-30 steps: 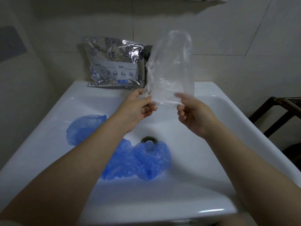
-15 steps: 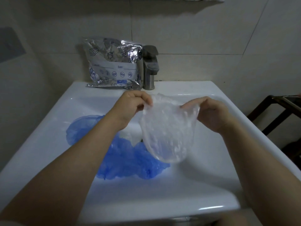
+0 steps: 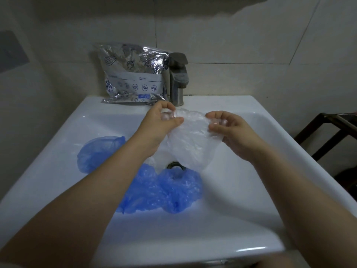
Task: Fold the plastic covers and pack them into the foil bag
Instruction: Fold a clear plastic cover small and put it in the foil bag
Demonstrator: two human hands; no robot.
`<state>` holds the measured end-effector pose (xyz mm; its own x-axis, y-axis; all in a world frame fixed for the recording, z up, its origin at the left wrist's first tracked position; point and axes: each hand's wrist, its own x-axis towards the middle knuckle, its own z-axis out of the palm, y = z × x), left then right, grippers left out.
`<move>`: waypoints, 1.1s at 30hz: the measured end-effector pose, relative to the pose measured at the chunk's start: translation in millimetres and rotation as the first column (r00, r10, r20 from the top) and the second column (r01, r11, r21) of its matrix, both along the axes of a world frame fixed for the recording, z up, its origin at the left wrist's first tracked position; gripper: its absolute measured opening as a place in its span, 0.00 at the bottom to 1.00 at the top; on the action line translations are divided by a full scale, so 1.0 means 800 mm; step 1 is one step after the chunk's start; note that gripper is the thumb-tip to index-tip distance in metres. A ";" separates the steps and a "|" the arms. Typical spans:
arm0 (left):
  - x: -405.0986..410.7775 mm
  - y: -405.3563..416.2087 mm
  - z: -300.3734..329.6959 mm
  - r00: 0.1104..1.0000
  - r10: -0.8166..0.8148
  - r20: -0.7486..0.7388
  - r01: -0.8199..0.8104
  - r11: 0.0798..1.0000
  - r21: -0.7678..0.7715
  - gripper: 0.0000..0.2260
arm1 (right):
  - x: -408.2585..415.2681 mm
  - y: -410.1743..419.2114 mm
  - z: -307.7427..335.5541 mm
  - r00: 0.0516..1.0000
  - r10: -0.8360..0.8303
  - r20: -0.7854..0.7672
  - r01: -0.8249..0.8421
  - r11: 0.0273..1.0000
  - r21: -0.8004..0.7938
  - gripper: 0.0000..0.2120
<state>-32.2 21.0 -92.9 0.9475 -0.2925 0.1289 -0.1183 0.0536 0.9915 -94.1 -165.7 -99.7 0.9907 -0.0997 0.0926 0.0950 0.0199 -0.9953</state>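
Note:
A clear plastic cover (image 3: 192,140) hangs over the white sink (image 3: 241,171). My left hand (image 3: 162,122) pinches its upper left edge and my right hand (image 3: 229,130) pinches its upper right edge. Its lower end droops toward the drain (image 3: 174,165). A blue plastic cover (image 3: 98,151) lies on the basin's left slope. More blue covers (image 3: 162,190) are bunched in the basin just in front of the drain, partly hidden by my left forearm. The silver foil bag (image 3: 133,74) stands on the sink's back ledge, leaning on the tiled wall.
A metal tap (image 3: 178,80) stands just right of the foil bag. A dark wooden frame (image 3: 328,132) stands beyond the sink's right side. Tiled walls close in the back and left.
The clear cover was held upright in front of the tap. It has flipped down and now hangs from both hands over the drain, with my hands a little farther apart.

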 end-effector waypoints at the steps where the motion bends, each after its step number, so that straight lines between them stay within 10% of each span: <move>1: -0.001 0.000 0.001 0.999 -0.041 -0.035 0.039 0.998 -0.047 0.13 | -0.001 0.000 0.002 1.000 -0.002 -0.007 0.002 1.000 0.018 0.12; 21: -0.006 -0.003 0.001 0.997 -0.063 0.055 0.051 0.979 0.198 0.11 | -0.007 -0.015 0.017 0.965 -0.187 0.185 0.256 0.832 -0.493 0.04; 28: 0.002 0.007 -0.002 0.994 -0.111 0.007 0.109 0.986 0.123 0.03 | -0.010 -0.014 0.020 0.994 -0.012 -0.106 0.032 0.982 0.186 0.07; 33: 0.000 0.005 -0.001 0.991 -0.110 0.077 0.107 0.993 0.041 0.09 | -0.007 -0.010 0.023 0.990 -0.044 -0.137 0.086 0.942 0.323 0.10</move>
<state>-32.6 25.2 -93.4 0.8971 -0.3991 0.1895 -0.1919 0.0344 0.9808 -100.0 -174.1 -81.5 0.9824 -0.1678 -0.0817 -0.0192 0.3445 -0.9386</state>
